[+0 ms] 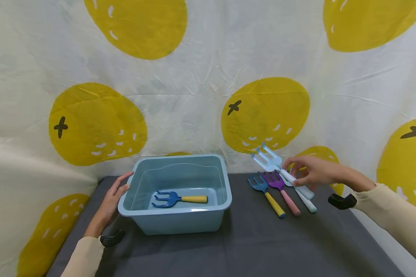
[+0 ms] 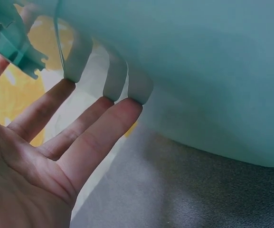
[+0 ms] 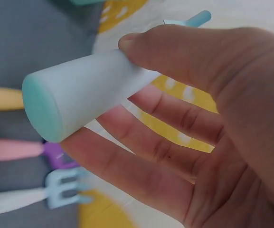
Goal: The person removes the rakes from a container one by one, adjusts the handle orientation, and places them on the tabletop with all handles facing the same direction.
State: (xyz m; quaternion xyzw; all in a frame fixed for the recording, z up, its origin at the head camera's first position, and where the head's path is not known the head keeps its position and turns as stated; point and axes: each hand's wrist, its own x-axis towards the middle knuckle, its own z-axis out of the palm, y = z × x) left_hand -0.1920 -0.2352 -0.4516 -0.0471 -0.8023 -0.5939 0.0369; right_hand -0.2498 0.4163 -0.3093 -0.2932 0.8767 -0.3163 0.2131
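Observation:
My right hand (image 1: 317,171) pinches the pale handle of a light blue garden hand fork (image 1: 272,162) between thumb and fingers, above the table with its tines up and to the left. In the right wrist view, the handle's (image 3: 87,92) teal end cap faces the camera. Beneath it lie a blue fork with a yellow handle (image 1: 274,204), a purple fork with a pink handle (image 1: 291,202) and another light blue fork (image 1: 308,202). My left hand (image 1: 108,202) touches the left side of a blue-grey plastic basin (image 1: 180,223), its fingers (image 2: 101,133) nearly straight against the wall.
Inside the basin lies a blue fork with a yellow handle (image 1: 194,199). Dark grey cloth covers the table (image 1: 256,246). Behind it hangs a pale curtain (image 1: 190,115) with large yellow fruit shapes, close to the table's back edge.

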